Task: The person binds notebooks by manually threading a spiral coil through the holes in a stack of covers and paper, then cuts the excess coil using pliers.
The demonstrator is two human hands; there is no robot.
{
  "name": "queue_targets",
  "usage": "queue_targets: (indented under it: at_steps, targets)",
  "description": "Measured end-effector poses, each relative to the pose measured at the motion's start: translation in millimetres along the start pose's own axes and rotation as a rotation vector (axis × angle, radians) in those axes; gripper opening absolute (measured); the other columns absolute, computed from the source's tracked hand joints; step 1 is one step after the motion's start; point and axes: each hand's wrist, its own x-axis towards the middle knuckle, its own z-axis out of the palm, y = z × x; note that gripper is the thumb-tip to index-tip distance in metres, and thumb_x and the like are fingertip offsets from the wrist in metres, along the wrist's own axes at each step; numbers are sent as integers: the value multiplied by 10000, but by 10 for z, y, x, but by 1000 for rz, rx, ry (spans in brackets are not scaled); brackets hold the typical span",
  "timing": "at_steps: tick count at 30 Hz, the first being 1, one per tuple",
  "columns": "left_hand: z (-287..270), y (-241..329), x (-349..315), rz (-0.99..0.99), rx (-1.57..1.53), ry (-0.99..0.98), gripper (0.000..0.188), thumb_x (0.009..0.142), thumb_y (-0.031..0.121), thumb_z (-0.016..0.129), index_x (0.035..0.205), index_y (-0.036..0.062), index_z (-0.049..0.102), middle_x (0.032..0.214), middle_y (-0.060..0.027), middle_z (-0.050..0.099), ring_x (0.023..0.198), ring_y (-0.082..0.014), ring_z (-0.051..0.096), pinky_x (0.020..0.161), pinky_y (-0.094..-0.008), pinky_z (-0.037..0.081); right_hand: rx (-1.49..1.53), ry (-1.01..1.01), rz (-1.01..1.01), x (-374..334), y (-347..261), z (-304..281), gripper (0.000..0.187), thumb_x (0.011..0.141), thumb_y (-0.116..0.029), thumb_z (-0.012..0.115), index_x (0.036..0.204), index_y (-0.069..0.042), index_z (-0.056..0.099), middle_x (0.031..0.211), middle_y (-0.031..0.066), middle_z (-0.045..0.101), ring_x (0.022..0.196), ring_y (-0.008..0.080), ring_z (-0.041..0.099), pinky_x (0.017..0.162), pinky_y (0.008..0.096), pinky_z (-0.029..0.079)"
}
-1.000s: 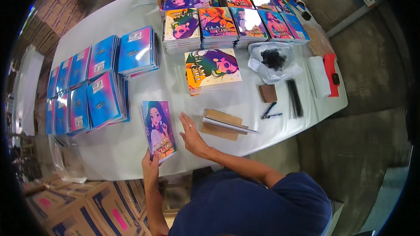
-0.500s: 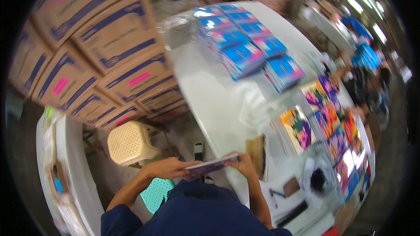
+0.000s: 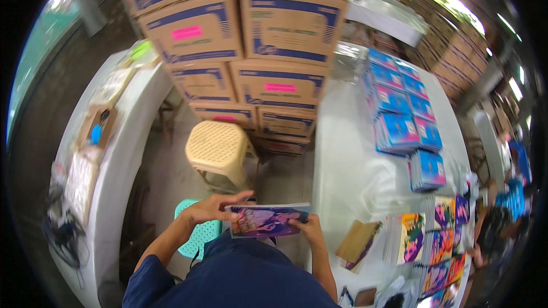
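In front of my waist I hold a notebook (image 3: 267, 222) with a purple illustrated cover, its broad face turned up. My left hand (image 3: 206, 209) grips its left end, thumb on the cover and the other fingers along the far edge. At the right end, my right hand (image 3: 310, 229) pinches the side. Whether it is one notebook or a thin stack, I cannot tell. To the right on the white table (image 3: 342, 177) lie a brown card-like piece (image 3: 358, 240) and stacks of colourful notebooks (image 3: 410, 236).
Stacked cartons (image 3: 285, 28) stand ahead. Below them are a beige stool (image 3: 216, 145) and a turquoise stool (image 3: 191, 239). Blue booklet stacks (image 3: 397, 128) line the right table. A white-covered table (image 3: 128, 137) runs along the left. Pliers (image 3: 345, 295) lie near right; a person (image 3: 495, 222) is beyond.
My view has swung left, so the cartons and tables appear farther right. The notebook has tipped from nearly edge-on to showing its cover, still in both hands.
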Motion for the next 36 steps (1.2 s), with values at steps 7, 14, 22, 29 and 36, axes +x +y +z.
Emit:
queue_targets:
  at_steps: [7,14,22,29,36]
  targets:
    - [-29,-647,-358,21,-415,437,439,914,247,681,1274,32,548,1038,-8,636,881,-90,583,787,-247,479,19,-81,-106,374,-27,525,234,767,-6,769,987,10,690,960,53,692,878,146,633,838,282,486]
    - [-558,-1321,-731,113,-570,552,278,935,311,649,999,41,660,872,31,619,752,-79,548,651,-240,456,-57,-419,-46,982,-267,1253,435,782,-161,794,1134,11,604,1037,69,674,962,172,634,905,314,474]
    - [-1574,-1757,-1256,119,-1068,544,307,923,199,660,1138,-13,608,1040,-72,673,956,-163,640,875,-338,533,-212,-433,263,1613,-195,2568,540,767,-166,810,1211,19,564,1104,88,650,983,166,631,870,324,523]
    - [-2105,-2002,-1660,26,-958,628,341,898,208,696,1155,-2,617,1059,-64,674,949,-144,635,855,-307,512,-107,-281,346,1714,-133,3515,534,790,-102,774,1245,25,523,1108,117,651,971,201,652,876,354,546]
    - [-2579,-1981,-1702,135,-931,500,319,904,217,692,1135,4,639,1066,-46,671,953,-119,614,857,-276,482,-41,-288,413,2025,-182,3750,654,772,-61,785,1316,-11,425,1189,119,592,1063,212,610,959,369,503]
